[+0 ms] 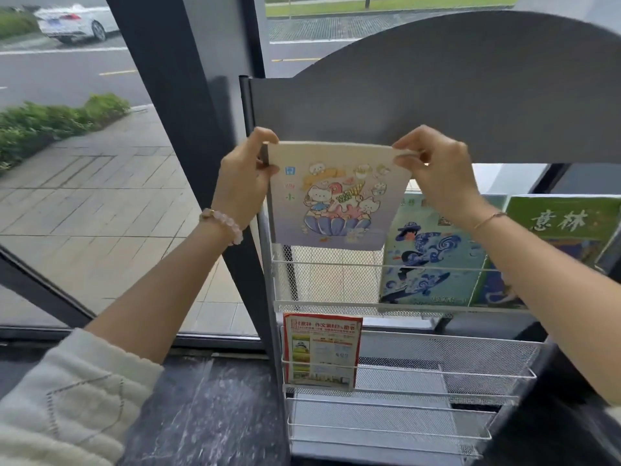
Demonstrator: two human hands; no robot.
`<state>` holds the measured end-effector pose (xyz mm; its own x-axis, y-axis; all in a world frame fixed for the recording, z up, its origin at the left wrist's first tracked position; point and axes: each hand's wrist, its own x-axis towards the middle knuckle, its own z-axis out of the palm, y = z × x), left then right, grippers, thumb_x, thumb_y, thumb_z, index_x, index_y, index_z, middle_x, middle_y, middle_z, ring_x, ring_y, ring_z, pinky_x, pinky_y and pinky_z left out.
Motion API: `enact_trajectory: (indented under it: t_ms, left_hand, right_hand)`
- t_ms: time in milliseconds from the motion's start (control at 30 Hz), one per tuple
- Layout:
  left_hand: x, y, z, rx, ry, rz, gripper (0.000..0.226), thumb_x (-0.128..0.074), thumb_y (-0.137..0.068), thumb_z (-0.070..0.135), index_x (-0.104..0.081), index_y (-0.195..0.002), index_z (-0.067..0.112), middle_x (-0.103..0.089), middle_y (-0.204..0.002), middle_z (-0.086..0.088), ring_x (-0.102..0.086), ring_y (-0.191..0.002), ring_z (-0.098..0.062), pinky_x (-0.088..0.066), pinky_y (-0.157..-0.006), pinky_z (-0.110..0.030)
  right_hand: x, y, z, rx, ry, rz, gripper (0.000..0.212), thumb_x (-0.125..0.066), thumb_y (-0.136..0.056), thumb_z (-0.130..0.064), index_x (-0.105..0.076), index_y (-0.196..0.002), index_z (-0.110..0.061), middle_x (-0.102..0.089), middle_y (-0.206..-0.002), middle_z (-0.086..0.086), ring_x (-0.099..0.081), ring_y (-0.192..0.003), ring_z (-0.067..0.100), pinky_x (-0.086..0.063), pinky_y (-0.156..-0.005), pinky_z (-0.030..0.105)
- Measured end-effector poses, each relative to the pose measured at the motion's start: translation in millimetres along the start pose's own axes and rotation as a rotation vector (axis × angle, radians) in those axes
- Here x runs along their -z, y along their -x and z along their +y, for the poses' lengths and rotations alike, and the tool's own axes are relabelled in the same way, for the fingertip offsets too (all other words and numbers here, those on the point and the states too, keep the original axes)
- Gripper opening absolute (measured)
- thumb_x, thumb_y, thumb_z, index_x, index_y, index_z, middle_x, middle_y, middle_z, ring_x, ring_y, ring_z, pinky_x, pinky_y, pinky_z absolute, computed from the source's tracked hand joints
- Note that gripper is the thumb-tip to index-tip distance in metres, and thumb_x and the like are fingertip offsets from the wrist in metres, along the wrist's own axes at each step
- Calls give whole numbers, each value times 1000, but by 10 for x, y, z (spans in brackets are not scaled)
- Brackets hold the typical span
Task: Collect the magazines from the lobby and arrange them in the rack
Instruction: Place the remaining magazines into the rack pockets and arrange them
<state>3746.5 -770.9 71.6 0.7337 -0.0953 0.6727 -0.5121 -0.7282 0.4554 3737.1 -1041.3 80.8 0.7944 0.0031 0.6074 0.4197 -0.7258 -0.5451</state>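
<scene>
I hold a cream and lilac magazine with cartoon cats upright by its top corners. My left hand pinches the top left corner and my right hand pinches the top right. Its lower edge hangs just above the left end of the top mesh shelf of the grey magazine rack. A blue and white magazine and a green one stand further right on that shelf. A red-bordered magazine stands at the left of the shelf below.
Lower mesh shelves hold nothing visible. A dark window post stands just left of the rack, with glass on both sides showing pavement, a hedge and a white car. Dark marble floor lies below.
</scene>
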Motion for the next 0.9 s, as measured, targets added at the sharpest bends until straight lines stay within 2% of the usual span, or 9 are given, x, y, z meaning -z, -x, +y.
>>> enact_trajectory:
  t_ms: [67, 133, 200, 233, 400, 500, 567, 767, 900]
  left_hand:
    - [-80, 40, -61, 36, -10, -37, 20, -60, -83, 1, -53, -102, 2, -64, -102, -20, -64, -92, -26, -48, -68, -9]
    - [-154, 103, -117, 78, -24, -85, 17, -59, -83, -1, -52, -99, 3, -63, -104, -20, -64, -94, -30, -56, -73, -26]
    - [-231, 194, -164, 105, -73, -133, 16, -57, -83, -3, -50, -96, 2, -59, -107, -21, -62, -95, -34, -57, -79, -40]
    - [-270, 248, -185, 112, -100, -157, 14, -56, -83, -4, -50, -95, 2, -57, -108, -22, -61, -95, -35, -57, -80, -42]
    - [-384, 475, -262, 148, -245, -282, 7, -52, -86, -1, -53, -92, 0, -48, -110, -20, -59, -89, -33, -56, -77, -36]
    - [-412, 574, -304, 133, -269, -352, 7, -54, -86, 2, -55, -91, -2, -49, -108, -21, -61, -86, -32, -57, -79, -37]
    - [-437, 621, -328, 131, -274, -380, 10, -56, -85, 3, -56, -94, -2, -50, -108, -20, -62, -89, -32, -56, -83, -35]
    - [-457, 642, -288, 125, -300, -367, 12, -58, -84, 5, -57, -93, -3, -52, -109, -21, -61, -92, -35, -53, -83, -35]
    - [-469, 668, -336, 89, -341, -338, 13, -63, -81, 7, -58, -89, -3, -54, -104, -21, -62, -81, -31, -54, -75, -33]
  right_hand:
    - [-90, 53, 72, 1, 11, -14, 15, -63, -84, -17, -66, -96, -8, -71, -89, 8, -58, -72, 16, -49, -71, 30]
    - [-186, 116, 143, -10, 19, -42, 14, -63, -84, -17, -67, -94, -8, -72, -88, 9, -61, -73, 22, -49, -71, 32]
    - [-282, 195, 215, -44, 33, -97, 14, -63, -85, -19, -67, -95, -10, -72, -91, 8, -62, -75, 22, -47, -70, 28]
    - [-327, 244, 246, -76, 46, -132, 15, -62, -86, -20, -67, -96, -11, -72, -93, 7, -61, -76, 20, -45, -70, 26]
    - [-510, 426, 323, -165, 122, -284, 15, -60, -87, -20, -68, -98, -13, -69, -94, 0, -61, -82, 15, -48, -69, 22]
    - [-595, 505, 359, -142, 143, -369, 13, -62, -85, -16, -68, -94, -9, -72, -97, 8, -67, -87, 23, -52, -82, 35]
    - [-633, 549, 385, -139, 186, -392, 14, -60, -86, -17, -67, -95, -9, -73, -96, 8, -67, -88, 24, -49, -85, 35]
    - [-660, 538, 389, -138, 252, -409, 15, -57, -89, -18, -65, -99, -10, -72, -99, 7, -66, -91, 24, -47, -87, 34]
    - [-683, 559, 404, -154, 241, -412, 17, -54, -90, -15, -65, -103, -11, -72, -102, 7, -66, -93, 24, -49, -89, 39]
